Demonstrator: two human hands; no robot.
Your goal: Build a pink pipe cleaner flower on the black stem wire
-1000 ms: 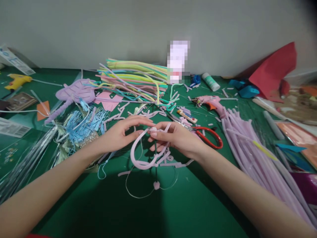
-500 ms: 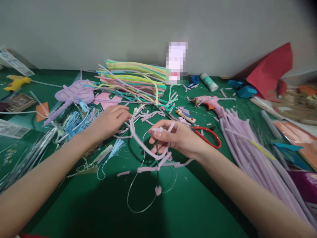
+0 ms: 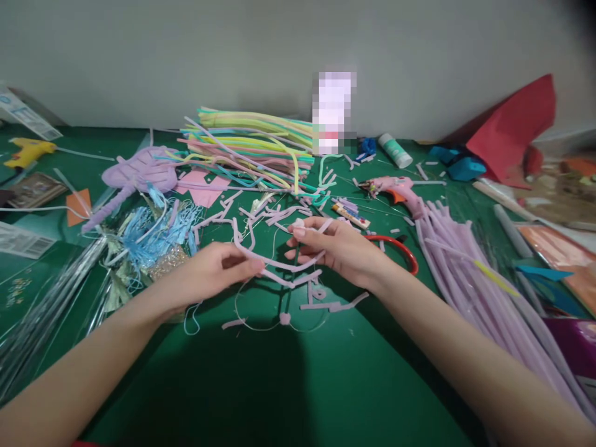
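A lilac pipe-cleaner shape [image 3: 279, 263], made of curved strips joined to a thin dark stem, hangs between my hands above the green table. My left hand [image 3: 216, 273] pinches its lower left strip between thumb and fingers. Higher up, my right hand [image 3: 333, 245] closes thumb and forefinger on the whitish upper end of the stem, its other fingers loosely curled. A small pink knob [image 3: 285, 318] sits at the low end of the stem, with thin clear wire loops beside it. Cut lilac pieces [image 3: 321, 305] lie just beneath.
Behind are bundled coloured pipe cleaners [image 3: 251, 146] and a pixelated upright panel [image 3: 333, 112]. A pink glue gun [image 3: 395, 189], red-handled scissors [image 3: 395, 248] and lilac pipe cleaners [image 3: 470, 285] lie right. Blue tassels [image 3: 153, 230], a lilac woven piece [image 3: 144, 174] and a yellow glue gun [image 3: 28, 152] lie left.
My left hand has moved down and nearer, from the shape's upper left end to its lower strip. The shape has tilted, its knob rising in view. My right hand keeps its pinch.
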